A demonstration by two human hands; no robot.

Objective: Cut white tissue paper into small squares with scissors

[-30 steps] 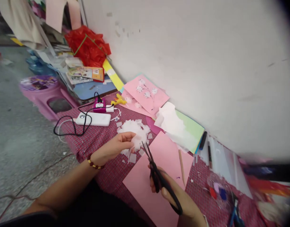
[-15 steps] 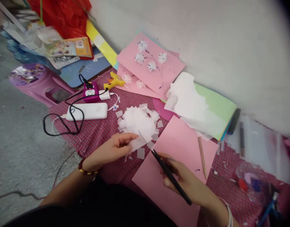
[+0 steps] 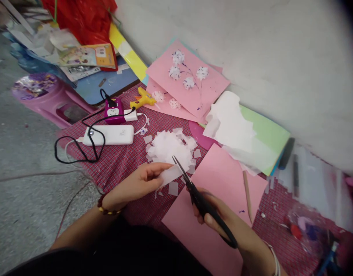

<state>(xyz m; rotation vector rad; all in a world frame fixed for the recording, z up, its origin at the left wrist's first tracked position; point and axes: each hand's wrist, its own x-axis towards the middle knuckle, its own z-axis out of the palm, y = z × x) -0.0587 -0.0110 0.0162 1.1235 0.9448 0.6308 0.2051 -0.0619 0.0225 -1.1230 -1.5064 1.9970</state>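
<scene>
My left hand (image 3: 143, 180) pinches a small strip of white tissue paper (image 3: 170, 174) over the red checked tablecloth (image 3: 119, 161). My right hand (image 3: 222, 220) grips black scissors (image 3: 201, 201), whose blades are slightly apart with their tips at the strip. Just beyond lies a pile of white tissue squares (image 3: 170, 147). A plain pink sheet (image 3: 216, 199) lies under my right hand, with a wooden pencil (image 3: 246, 195) on it.
A white power bank (image 3: 110, 135) with a black cable, a purple charger (image 3: 112, 111) and a yellow glue gun (image 3: 142, 99) lie at the left. Pink sheets with tissue flowers (image 3: 188, 78), white tissue on green paper (image 3: 251, 134) and markers (image 3: 286, 153) line the wall. A pink stool (image 3: 41, 96) stands left.
The view dropped toward the table. My right hand swung the scissors from sideways back to the tissue strip, blades now around its edge. My left hand kept hold of the strip.
</scene>
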